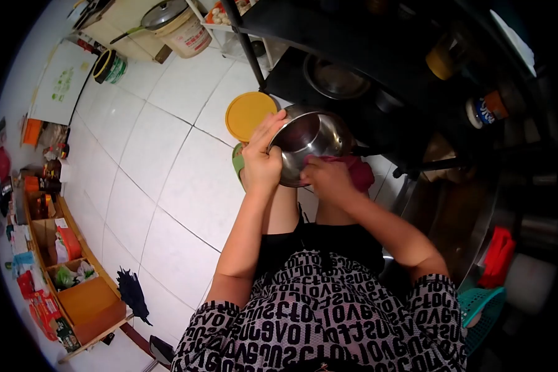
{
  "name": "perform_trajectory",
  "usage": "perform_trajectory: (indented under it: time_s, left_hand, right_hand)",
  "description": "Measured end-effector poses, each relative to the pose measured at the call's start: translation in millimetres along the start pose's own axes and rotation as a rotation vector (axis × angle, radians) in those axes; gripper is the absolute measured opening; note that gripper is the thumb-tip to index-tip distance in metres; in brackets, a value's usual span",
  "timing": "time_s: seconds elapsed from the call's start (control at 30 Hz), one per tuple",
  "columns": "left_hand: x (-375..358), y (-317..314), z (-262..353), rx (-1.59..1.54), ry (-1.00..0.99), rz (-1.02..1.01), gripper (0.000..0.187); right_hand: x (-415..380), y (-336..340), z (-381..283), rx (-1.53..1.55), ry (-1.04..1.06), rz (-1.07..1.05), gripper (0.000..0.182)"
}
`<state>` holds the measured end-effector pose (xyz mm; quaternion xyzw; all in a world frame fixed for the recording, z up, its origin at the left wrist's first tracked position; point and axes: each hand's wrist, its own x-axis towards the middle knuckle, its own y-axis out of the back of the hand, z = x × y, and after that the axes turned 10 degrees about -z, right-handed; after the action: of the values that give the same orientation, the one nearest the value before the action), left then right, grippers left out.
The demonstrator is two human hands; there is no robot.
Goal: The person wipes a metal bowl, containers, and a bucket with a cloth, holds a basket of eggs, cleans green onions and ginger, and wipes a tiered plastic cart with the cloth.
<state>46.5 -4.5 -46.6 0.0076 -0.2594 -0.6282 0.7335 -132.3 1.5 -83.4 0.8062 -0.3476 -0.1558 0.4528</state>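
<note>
A shiny steel pot (330,134) is held tilted in front of my knees, its open mouth facing me. My left hand (265,156) grips its left rim, with the thumb at the inner edge and the fingers along the outside. At the lower right of the pot, my right hand (328,180) is closed on a dark red cloth (358,173), touching the rim. A dark handle (369,150) sticks out on the pot's right side. Part of the cloth is hidden behind my right hand.
A round yellow lid or stool top (249,116) is just beyond my left hand. Dark metal shelves (328,31) with a lidded pan (336,77) and jars stand ahead and to the right. A wooden shelf unit (87,304) is at left; a teal basket (481,313) at lower right.
</note>
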Motion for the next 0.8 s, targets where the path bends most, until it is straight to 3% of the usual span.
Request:
perform_trajectory:
  time_s: [0.03,0.1,0.17,0.23,0.3,0.33,0.4,0.5,0.53,0.63,0.73,0.8]
  left_hand:
    - [-1.3,-0.1,-1.3,0.012,-0.005,0.007,0.055]
    - [-0.8,-0.4,-2.1,0.020,-0.012,-0.001,0.056]
    - [1.0,3.9,-0.1,-0.135,0.117,0.005,0.058]
    - [2.1,3.9,2.1,-0.131,0.121,-0.008,0.058]
    - [-0.8,4.3,1.4,-0.144,0.122,0.013,0.058]
    - [-0.8,5.3,3.0,-0.140,0.124,0.013,0.058]
    - [0.3,4.0,6.3,-0.128,0.126,-0.006,0.057]
    - [3.0,0.8,4.9,-0.187,0.183,0.018,0.056]
    - [2.0,-1.3,3.3,-0.195,0.182,0.024,0.056]
    - [-0.6,-1.6,-3.1,-0.073,0.103,0.019,0.056]
    - [-0.4,5.8,0.3,-0.258,0.367,0.050,0.054]
    - [-0.5,3.0,-2.3,-0.251,0.301,0.034,0.054]
  right_hand:
    - [7.5,-6.0,-7.4,0.005,0.002,0.003,0.004]
    - [21.5,-17.3,-24.3,0.351,-0.032,0.138,0.006]
    - [27.1,-22.1,-38.1,0.495,-0.050,0.242,0.007]
    - [21.6,-19.4,-35.9,0.465,-0.037,0.267,0.006]
    - [5.7,-3.2,-22.0,0.154,0.025,0.037,0.005]
    - [-1.1,5.3,-13.9,0.158,0.026,0.037,0.005]
    - [-11.4,19.1,0.7,-0.234,-0.069,-0.121,0.007]
    - [-11.0,15.7,5.4,-0.301,-0.047,-0.093,0.007]
    - [-9.7,8.5,2.5,-0.255,-0.037,-0.079,0.004]
    - [16.4,-15.6,-30.0,0.293,-0.046,0.138,0.003]
    - [49.8,-16.2,-59.2,0.412,-0.142,0.296,0.006]
    - [48.1,-13.7,-53.3,0.410,-0.119,0.268,0.007]
